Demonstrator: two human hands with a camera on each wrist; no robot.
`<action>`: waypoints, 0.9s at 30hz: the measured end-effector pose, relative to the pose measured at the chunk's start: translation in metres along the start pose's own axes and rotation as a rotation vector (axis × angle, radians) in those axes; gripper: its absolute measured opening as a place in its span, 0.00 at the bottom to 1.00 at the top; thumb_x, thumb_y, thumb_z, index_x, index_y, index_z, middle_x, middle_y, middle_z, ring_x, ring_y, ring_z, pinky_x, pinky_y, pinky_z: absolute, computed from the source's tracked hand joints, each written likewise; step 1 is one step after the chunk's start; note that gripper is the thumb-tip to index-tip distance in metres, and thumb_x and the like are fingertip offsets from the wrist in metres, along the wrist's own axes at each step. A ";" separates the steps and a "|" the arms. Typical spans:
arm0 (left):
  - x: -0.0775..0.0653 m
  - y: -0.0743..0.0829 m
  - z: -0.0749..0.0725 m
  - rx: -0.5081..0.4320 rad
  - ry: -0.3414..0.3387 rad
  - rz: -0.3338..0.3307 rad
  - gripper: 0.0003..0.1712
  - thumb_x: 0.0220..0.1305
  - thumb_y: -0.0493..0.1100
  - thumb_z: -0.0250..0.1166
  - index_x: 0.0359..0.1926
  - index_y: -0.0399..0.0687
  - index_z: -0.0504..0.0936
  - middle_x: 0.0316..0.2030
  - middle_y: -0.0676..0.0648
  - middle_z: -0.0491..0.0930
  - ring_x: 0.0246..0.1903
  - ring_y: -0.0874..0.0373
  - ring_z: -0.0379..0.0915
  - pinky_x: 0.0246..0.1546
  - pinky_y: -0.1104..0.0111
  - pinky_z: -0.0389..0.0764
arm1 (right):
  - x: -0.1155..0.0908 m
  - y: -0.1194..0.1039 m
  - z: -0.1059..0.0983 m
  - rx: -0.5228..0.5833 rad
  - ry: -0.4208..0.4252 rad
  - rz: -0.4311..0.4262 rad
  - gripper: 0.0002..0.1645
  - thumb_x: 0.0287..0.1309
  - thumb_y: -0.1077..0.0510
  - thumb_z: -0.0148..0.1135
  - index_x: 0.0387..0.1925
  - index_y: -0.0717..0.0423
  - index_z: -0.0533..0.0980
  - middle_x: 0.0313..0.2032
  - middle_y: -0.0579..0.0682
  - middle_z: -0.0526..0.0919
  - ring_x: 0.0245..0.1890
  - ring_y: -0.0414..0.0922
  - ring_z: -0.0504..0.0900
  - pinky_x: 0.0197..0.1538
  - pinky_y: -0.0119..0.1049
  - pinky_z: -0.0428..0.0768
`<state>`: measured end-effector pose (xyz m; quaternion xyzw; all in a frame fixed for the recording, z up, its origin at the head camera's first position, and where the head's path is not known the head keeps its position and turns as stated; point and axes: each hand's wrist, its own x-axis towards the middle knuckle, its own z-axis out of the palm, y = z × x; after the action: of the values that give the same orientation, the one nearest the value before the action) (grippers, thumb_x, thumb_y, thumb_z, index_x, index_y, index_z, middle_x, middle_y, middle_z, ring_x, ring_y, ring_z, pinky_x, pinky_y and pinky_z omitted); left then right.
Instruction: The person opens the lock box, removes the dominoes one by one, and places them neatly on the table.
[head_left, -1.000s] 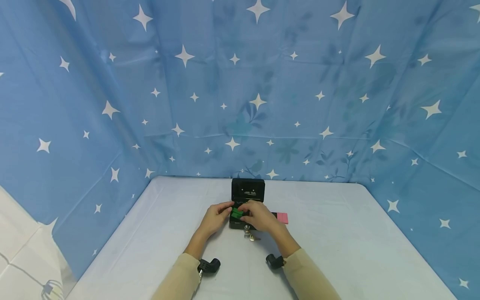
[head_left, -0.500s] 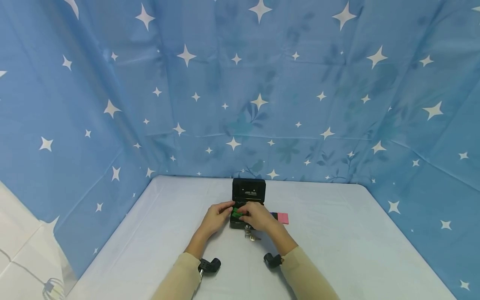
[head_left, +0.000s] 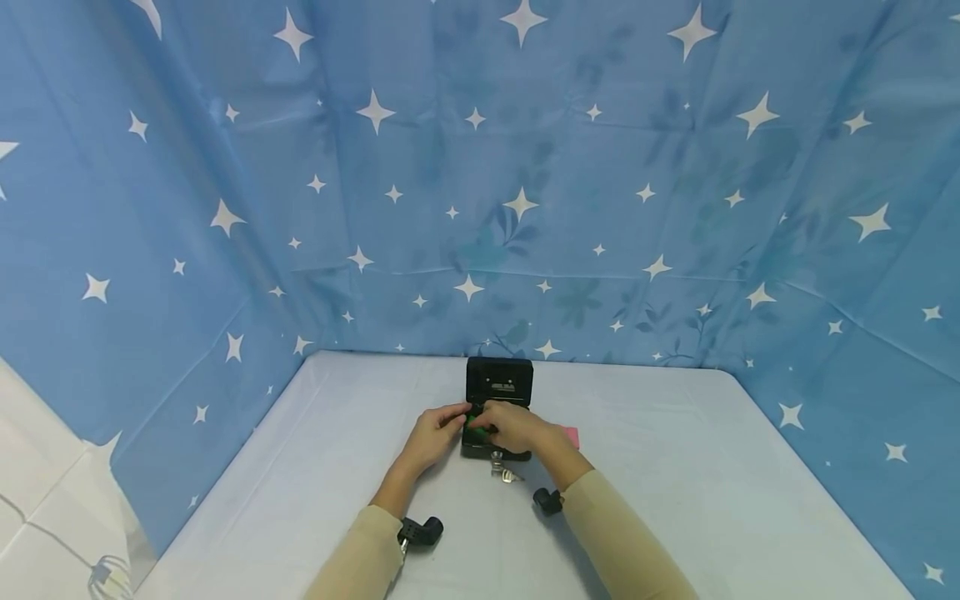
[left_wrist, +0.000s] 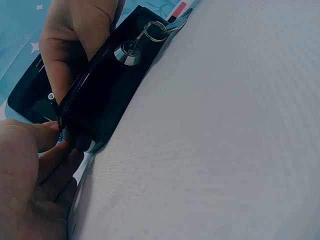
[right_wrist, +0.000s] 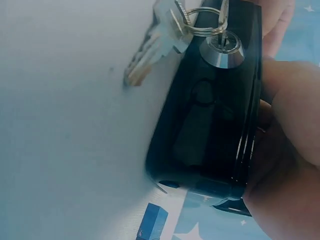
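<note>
head view had the black box (head_left: 480, 451) on the surface (head_left: 675, 483), lid (head_left: 499, 379) raised, keys (head_left: 510, 476) out front. left hand (head_left: 435, 433) pinched its left end, probably so it wouldn't skate around while the right hand (head_left: 512, 427) reached inside by the green thing (head_left: 478, 434); couldn't tell if that one pinched anything.

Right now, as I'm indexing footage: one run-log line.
left hand: touching black box, left end | right hand: at box opening | lid: open | keys: at front lock | green item: inside
</note>
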<state>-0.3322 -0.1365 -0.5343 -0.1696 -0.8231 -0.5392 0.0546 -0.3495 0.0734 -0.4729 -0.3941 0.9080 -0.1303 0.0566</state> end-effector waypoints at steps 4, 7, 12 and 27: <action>0.000 -0.001 0.000 0.008 -0.004 0.009 0.20 0.79 0.42 0.59 0.67 0.44 0.80 0.66 0.43 0.80 0.71 0.44 0.71 0.71 0.49 0.73 | 0.001 -0.002 0.000 -0.018 0.000 0.021 0.22 0.65 0.66 0.69 0.59 0.51 0.85 0.42 0.49 0.82 0.36 0.39 0.75 0.42 0.37 0.79; 0.001 -0.002 0.000 0.015 -0.002 0.016 0.20 0.79 0.42 0.59 0.67 0.44 0.81 0.65 0.43 0.80 0.70 0.45 0.72 0.70 0.50 0.74 | 0.002 -0.002 0.001 -0.033 0.013 0.022 0.21 0.64 0.65 0.70 0.57 0.51 0.85 0.40 0.48 0.82 0.36 0.39 0.75 0.42 0.37 0.80; 0.001 -0.002 0.000 0.010 0.007 0.025 0.20 0.78 0.42 0.60 0.66 0.43 0.81 0.65 0.42 0.81 0.69 0.43 0.73 0.70 0.49 0.74 | 0.004 0.000 0.000 -0.056 0.033 0.023 0.17 0.61 0.64 0.73 0.52 0.52 0.87 0.36 0.46 0.83 0.36 0.39 0.77 0.43 0.38 0.82; 0.002 -0.002 0.000 -0.003 0.002 0.010 0.20 0.78 0.42 0.60 0.66 0.44 0.81 0.65 0.42 0.81 0.69 0.45 0.73 0.70 0.51 0.75 | 0.007 0.004 -0.002 0.003 -0.018 -0.012 0.25 0.60 0.67 0.73 0.59 0.56 0.84 0.60 0.54 0.81 0.62 0.52 0.81 0.66 0.48 0.81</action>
<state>-0.3343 -0.1371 -0.5351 -0.1731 -0.8215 -0.5402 0.0580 -0.3571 0.0711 -0.4725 -0.4004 0.9050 -0.1285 0.0647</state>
